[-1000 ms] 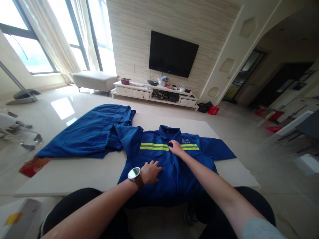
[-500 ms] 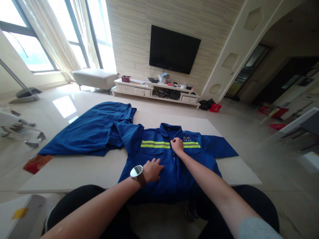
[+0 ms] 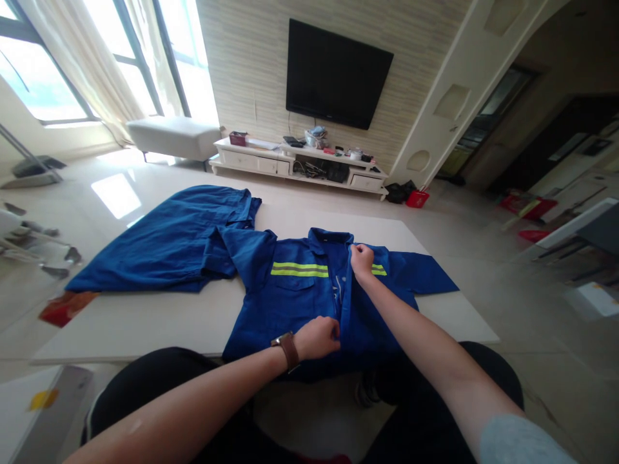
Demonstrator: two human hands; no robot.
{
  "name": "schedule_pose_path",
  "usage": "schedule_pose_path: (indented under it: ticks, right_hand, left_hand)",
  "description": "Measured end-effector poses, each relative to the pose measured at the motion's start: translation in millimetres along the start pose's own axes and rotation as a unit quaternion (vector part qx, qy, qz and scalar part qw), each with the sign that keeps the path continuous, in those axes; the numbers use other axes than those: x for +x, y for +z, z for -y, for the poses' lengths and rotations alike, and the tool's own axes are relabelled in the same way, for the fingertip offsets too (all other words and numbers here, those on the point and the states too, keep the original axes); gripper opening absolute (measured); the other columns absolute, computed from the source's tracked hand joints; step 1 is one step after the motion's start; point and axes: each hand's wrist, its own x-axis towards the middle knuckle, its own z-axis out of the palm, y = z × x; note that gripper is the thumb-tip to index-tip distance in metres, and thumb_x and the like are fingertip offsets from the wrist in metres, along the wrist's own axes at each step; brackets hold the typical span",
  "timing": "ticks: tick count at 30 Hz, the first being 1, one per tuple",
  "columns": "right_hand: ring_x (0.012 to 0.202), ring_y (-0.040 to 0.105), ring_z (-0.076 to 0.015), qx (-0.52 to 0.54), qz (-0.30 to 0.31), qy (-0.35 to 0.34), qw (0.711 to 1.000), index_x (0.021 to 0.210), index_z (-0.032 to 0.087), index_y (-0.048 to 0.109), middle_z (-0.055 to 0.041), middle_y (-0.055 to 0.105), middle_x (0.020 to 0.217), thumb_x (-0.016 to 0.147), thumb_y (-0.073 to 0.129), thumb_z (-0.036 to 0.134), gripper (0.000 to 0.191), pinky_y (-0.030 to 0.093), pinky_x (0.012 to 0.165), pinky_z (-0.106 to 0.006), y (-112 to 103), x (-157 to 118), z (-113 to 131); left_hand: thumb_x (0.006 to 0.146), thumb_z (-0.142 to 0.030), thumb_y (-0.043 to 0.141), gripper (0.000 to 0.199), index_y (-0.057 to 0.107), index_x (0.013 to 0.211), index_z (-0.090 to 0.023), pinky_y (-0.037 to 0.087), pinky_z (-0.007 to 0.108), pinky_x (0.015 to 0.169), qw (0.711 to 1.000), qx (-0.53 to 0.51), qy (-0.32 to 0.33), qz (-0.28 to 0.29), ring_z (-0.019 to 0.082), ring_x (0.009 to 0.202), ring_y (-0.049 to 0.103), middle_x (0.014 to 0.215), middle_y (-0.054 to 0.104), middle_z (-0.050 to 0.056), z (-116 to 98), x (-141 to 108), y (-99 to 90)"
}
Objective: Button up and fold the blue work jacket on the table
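Note:
A blue work jacket [image 3: 283, 309] with a yellow-and-grey reflective band lies front up, its collar away from me. My right hand [image 3: 362, 259] is closed on the jacket's front edge just below the collar and lifts that flap, so the opening shows inside. Lower down, my left hand [image 3: 318, 338], with a brown-strapped watch [image 3: 289, 350] at the wrist, has its fingers curled on the front edge near the hem. Its fingertips are partly hidden. To the left lies another blue garment [image 3: 155, 241], overlapping the jacket's sleeve.
Both garments rest on a low white table [image 3: 159, 322]. A red item [image 3: 68, 308] pokes out under the left garment. Beyond are a white TV cabinet [image 3: 249, 160], a wall television [image 3: 338, 74] and a grey bench [image 3: 174, 136]. A white box [image 3: 36, 412] stands at the lower left.
My right hand has moved right and slightly away, pulling the jacket's front flap open. My left hand has gone from lying spread on the jacket to curled at its front edge, further right.

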Motion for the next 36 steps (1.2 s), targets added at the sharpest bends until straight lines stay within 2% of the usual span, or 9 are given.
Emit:
schedule_pose_path:
  ticks: [4,9,12,14,17,21,26,30,36]
  right_hand:
    - [0.059,0.06,-0.0143,0.03,0.113,0.084,0.99,0.078,0.018,0.06,-0.0017,0.065,0.067,0.085,0.06,0.038,0.021,0.047,0.053,-0.021,-33.1,-16.7,-13.8]
    - [0.052,0.063,-0.0156,0.022,0.323,0.17,0.931,0.074,0.016,0.065,-0.0045,0.067,0.059,0.069,0.085,0.04,0.031,0.05,0.046,-0.021,-68.3,-71.8,-34.0]
    - [0.053,0.066,-0.0175,-0.012,0.448,0.172,0.878,0.07,0.015,0.066,-0.0068,0.069,0.058,0.069,0.085,0.037,0.029,0.05,0.044,-0.02,-79.0,-101.0,-36.4]
    - [0.049,0.064,-0.0164,-0.036,0.48,0.151,0.863,0.061,0.016,0.063,-0.0064,0.068,0.054,0.071,0.081,0.029,0.024,0.048,0.042,-0.019,-81.5,-112.5,-33.2]
    - [0.038,0.056,-0.0128,-0.043,0.457,0.138,0.877,0.05,0.017,0.058,-0.0044,0.062,0.043,0.071,0.072,0.019,0.025,0.041,0.037,-0.018,-82.1,-118.0,-22.8]
    - [0.034,0.052,-0.0107,-0.012,0.41,0.146,0.9,0.052,0.017,0.058,-0.0031,0.062,0.042,0.075,0.063,0.02,0.024,0.038,0.035,-0.017,-77.9,-118.4,-7.1]
    - [0.038,0.057,-0.0117,0.002,0.379,0.163,0.911,0.054,0.017,0.059,-0.0055,0.066,0.048,0.077,0.063,0.025,0.024,0.039,0.034,-0.015,-61.2,-125.0,3.7]
    - [0.032,0.053,-0.0113,0.007,0.357,0.167,0.919,0.051,0.018,0.056,-0.0046,0.062,0.042,0.077,0.062,0.023,0.027,0.035,0.031,-0.015,-60.4,-121.5,9.7]
    - [0.028,0.045,-0.0103,0.057,0.3,0.164,0.938,0.051,0.017,0.058,-0.002,0.057,0.036,0.071,0.063,0.02,0.021,0.032,0.03,-0.017,-87.9,-110.5,9.6]
  left_hand:
    - [0.078,-0.023,0.062,0.024,0.07,0.101,-0.021,0.05,0.028,0.074,0.999,0.027,0.022,-0.023,0.021,0.088,0.069,0.096,0.074,0.005,3.0,3.4,11.1]
    - [0.081,-0.025,0.062,0.022,0.069,0.101,-0.022,0.049,0.026,0.072,0.999,0.031,0.031,-0.009,0.02,0.086,0.069,0.097,0.074,0.005,6.8,4.1,8.6]
    - [0.08,-0.023,0.062,0.024,0.068,0.103,-0.021,0.049,0.026,0.073,0.998,0.045,0.046,-0.002,0.021,0.088,0.068,0.099,0.073,0.005,8.1,4.2,8.9]
    - [0.078,-0.022,0.063,0.027,0.066,0.104,-0.021,0.049,0.027,0.075,0.997,0.059,0.055,-0.001,0.022,0.091,0.067,0.102,0.072,0.006,8.6,3.7,9.3]
    - [0.076,-0.022,0.064,0.03,0.064,0.105,-0.021,0.049,0.028,0.078,0.994,0.078,0.072,0.0,0.023,0.094,0.066,0.106,0.069,0.007,7.7,1.1,8.6]
    - [0.075,-0.025,0.065,0.028,0.062,0.103,-0.021,0.049,0.028,0.077,0.993,0.086,0.076,-0.008,0.023,0.094,0.066,0.105,0.069,0.006,2.3,-3.8,9.2]
    - [0.076,-0.046,0.067,0.03,0.062,0.088,-0.019,0.048,0.029,0.063,1.0,-0.014,-0.021,-0.011,0.023,0.078,0.069,0.087,0.072,0.007,-6.5,-4.7,28.0]
    - [0.083,-0.042,0.059,0.026,0.06,0.094,-0.018,0.046,0.027,0.055,0.992,-0.085,-0.092,-0.004,0.019,0.06,0.067,0.08,0.072,0.006,-11.9,-5.0,46.7]
    - [0.078,-0.035,0.064,0.027,0.058,0.101,-0.021,0.048,0.03,0.066,0.995,0.027,-0.076,-0.062,0.026,0.088,0.071,0.099,0.074,0.009,-21.9,-11.9,51.4]
